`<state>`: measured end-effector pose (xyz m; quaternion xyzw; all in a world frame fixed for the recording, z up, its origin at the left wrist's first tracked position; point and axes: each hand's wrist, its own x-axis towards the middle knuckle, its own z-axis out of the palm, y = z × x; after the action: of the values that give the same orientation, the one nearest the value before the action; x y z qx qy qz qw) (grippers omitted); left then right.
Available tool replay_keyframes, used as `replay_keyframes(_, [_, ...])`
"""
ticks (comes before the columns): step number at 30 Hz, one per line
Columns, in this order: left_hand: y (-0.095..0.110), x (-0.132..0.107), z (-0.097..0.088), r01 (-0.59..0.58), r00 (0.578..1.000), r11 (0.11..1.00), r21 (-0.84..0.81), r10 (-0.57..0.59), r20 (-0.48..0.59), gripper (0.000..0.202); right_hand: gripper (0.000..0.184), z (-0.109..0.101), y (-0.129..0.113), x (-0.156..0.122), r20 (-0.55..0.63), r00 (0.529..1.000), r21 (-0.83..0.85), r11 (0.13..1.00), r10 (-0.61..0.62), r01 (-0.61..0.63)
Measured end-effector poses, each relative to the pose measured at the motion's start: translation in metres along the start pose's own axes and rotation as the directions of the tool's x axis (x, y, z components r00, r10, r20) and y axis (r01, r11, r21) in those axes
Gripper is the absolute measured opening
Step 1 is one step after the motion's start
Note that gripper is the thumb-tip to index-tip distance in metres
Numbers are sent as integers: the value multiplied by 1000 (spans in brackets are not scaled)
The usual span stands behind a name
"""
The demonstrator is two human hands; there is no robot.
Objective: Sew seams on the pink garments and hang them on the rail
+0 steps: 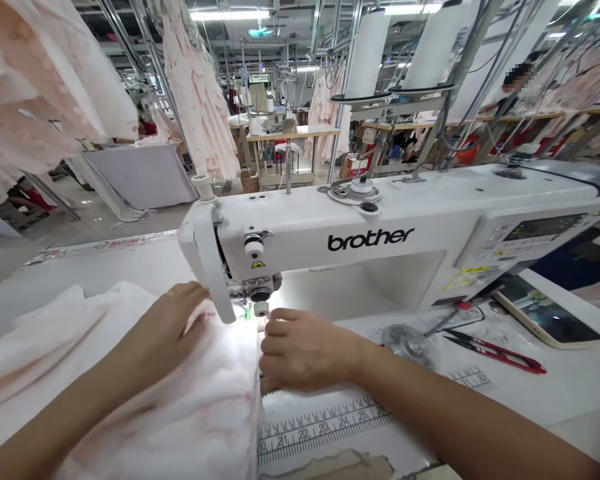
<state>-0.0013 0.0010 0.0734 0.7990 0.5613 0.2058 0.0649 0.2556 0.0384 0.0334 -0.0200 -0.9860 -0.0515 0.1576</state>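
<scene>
A white Brother sewing machine [370, 233] stands across the table. Pale pink fabric [200, 407] lies bunched under its needle area [253, 310] and spreads to the left. My left hand [167, 327] rests flat on the fabric just left of the presser foot, fingers reaching toward the needle. My right hand [300, 350] sits to the right of the needle with its fingers curled, pinching the fabric's edge against the table.
Red-handled thread snips [495, 353] and a phone [547, 313] lie on the table at right. A printed ruler strip [325, 427] runs along the front edge. Pink garments [200, 93] hang behind; other people sit at far workstations.
</scene>
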Motion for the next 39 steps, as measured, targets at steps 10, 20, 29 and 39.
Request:
replay_keyframes(10, [19,-71,39,-209,976,978,-14,209,64,19,24,9,-49,13,-191,927,43,941,-322,335])
replay_keyframes(20, [15,-65,38,-333,942,943,6,333,43,26,19,21,-43,6,-279,937,-47,978,-209,204])
replay_keyframes(29, [19,-58,47,-301,940,953,-6,298,163,29,19,21,-39,5,-167,976,-8,990,-138,138])
replay_keyframes(39, [2,-14,34,-376,894,924,71,341,292,35,17,8,-22,6,-15,1000,-35,999,-6,5])
